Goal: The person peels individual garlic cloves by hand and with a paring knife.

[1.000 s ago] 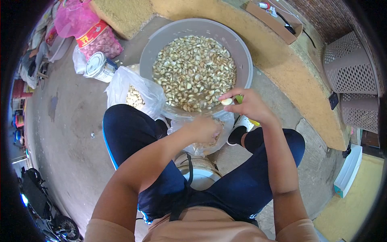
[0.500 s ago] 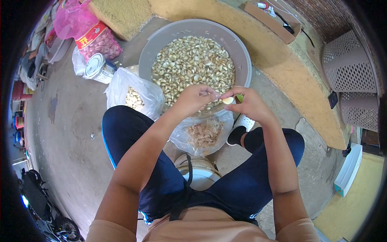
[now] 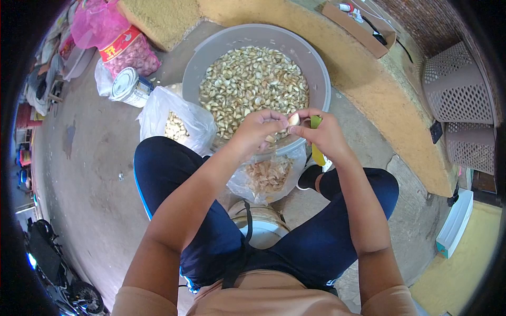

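Over the near rim of a large grey tub [image 3: 320, 79], my two hands meet around a pale garlic clove [image 3: 294, 120]. My left hand [image 3: 262, 128] is closed, its thumb and forefinger pinching at the clove's left side. Thumb and forefinger of my right hand [image 3: 322, 131] touch the clove from the right. That hand also grips a small yellow-green knife [image 3: 317, 154], partly hidden by the fingers and pointing down. Many unpeeled garlic cloves [image 3: 253, 79] lie in water in the tub. Below my hands, a clear plastic bag [image 3: 240, 185] holds papery garlic skins [image 3: 269, 176].
Left of the tub stand a white plastic bag [image 3: 197, 118] of peeled cloves, a paint can [image 3: 132, 89] and a pink mesh sack [image 3: 134, 55] of garlic. A yellow ledge [image 3: 363, 89] curves along the right, bearing a cardboard box [image 3: 363, 31]. Perforated baskets [image 3: 458, 84] stand far right.
The clove has turned more upright and shifted slightly up and left, closer to my left fingertips. The knife has swung so more of its yellow length shows below my right hand.
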Available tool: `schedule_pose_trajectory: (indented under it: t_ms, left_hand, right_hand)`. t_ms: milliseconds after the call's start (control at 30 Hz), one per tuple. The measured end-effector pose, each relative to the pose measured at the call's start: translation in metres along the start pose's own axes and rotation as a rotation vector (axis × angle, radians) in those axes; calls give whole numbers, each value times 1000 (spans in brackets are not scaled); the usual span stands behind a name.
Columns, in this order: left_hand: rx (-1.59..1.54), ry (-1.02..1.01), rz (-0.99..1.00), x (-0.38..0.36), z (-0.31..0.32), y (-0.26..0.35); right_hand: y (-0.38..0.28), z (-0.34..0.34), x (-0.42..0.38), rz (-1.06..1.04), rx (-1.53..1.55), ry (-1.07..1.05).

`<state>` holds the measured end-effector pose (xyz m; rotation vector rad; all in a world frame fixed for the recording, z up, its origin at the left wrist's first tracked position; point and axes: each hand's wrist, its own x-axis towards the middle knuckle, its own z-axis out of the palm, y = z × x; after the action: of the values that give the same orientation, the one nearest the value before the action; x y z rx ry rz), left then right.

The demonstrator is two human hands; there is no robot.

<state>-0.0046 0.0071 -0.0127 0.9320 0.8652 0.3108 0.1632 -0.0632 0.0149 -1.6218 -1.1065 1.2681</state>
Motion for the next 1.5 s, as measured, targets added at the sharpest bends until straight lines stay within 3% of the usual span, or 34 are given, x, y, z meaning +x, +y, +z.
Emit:
schedule_pose_trajectory:
  t_ms: [167, 267, 367, 467, 567, 667, 867, 1067, 1267, 1367, 1500]
  left_hand:
    - [102, 46, 119, -1, 3, 0]
    - [148, 43, 97, -2, 1, 3]
    - [372, 85, 363, 16, -6, -16]
    - [227, 133, 352, 9, 3, -9]
    - [437, 264, 494, 22, 3, -36]
    - [485, 323, 448, 17, 4, -22]
    - [657, 277, 398, -1, 12, 0]
    - [839, 327, 553, 0, 13, -7]
    - [881, 378, 586, 1, 11, -7]
    - [833, 337, 471, 0, 9, -4]
    - [850, 327, 476, 0, 9, -3]
  right_hand:
    - [-2, 2, 0, 83, 180, -7]
    - [1, 2, 1, 60, 118, -8]
    - [-6, 2, -1, -25, -31, 12]
    - [6, 1, 4, -315, -312, 53]
    - [17, 5, 8, -333, -480, 62]
    - [10, 6, 9, -300, -441, 114]
    - [14, 7, 8, -471, -696, 156]
    - [15, 12, 5, -584, -947, 163]
    - [17, 14, 7, -601, -1020, 152]
    - [17, 15, 6, -627, -998, 137]
    - [16, 15, 6, -622, -982, 112]
